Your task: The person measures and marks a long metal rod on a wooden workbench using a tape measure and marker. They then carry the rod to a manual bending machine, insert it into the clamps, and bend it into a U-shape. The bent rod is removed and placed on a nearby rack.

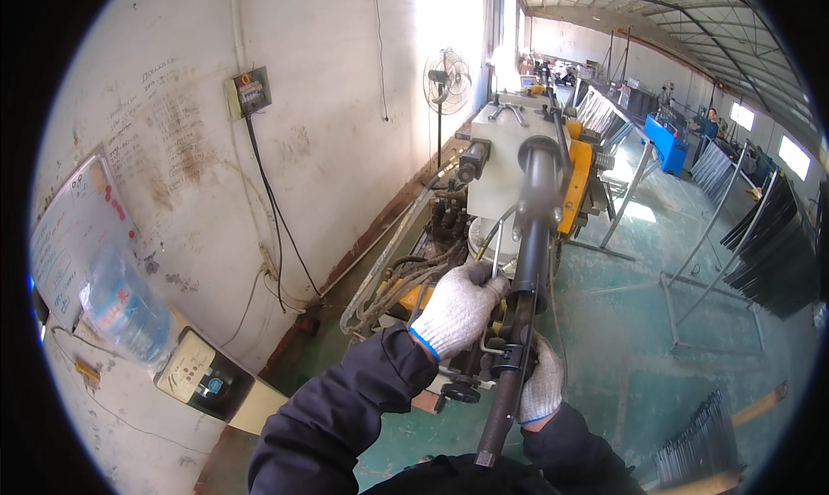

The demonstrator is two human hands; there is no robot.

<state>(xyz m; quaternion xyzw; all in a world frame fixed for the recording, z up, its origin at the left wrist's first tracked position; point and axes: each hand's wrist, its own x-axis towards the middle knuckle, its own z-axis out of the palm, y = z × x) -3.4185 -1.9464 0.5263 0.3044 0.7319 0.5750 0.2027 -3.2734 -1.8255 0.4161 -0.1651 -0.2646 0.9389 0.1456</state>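
A long dark metal shaft (pixel 541 236) runs from the machine toward me, with a collar (pixel 511 357) near its close end. My left hand (pixel 458 312), in a white knit glove with a blue cuff, is closed around a thin metal rod (pixel 498 246) just left of the shaft. On the shaft's right side, by the collar, is my right hand (pixel 542 383), gloved the same way. The shaft hides its fingers. A small bent metal handle (pixel 490 346) sticks out left of the collar.
A pale machine housing (pixel 501 162) carries wrenches (pixel 508 113) on top. Hoses (pixel 389 292) lie tangled at the left, near a water dispenser (pixel 207 378). Metal racks (pixel 708 236) hold dark rods at right. A fan (pixel 445 80) stands by the wall; a distant person (pixel 710 125) is visible.
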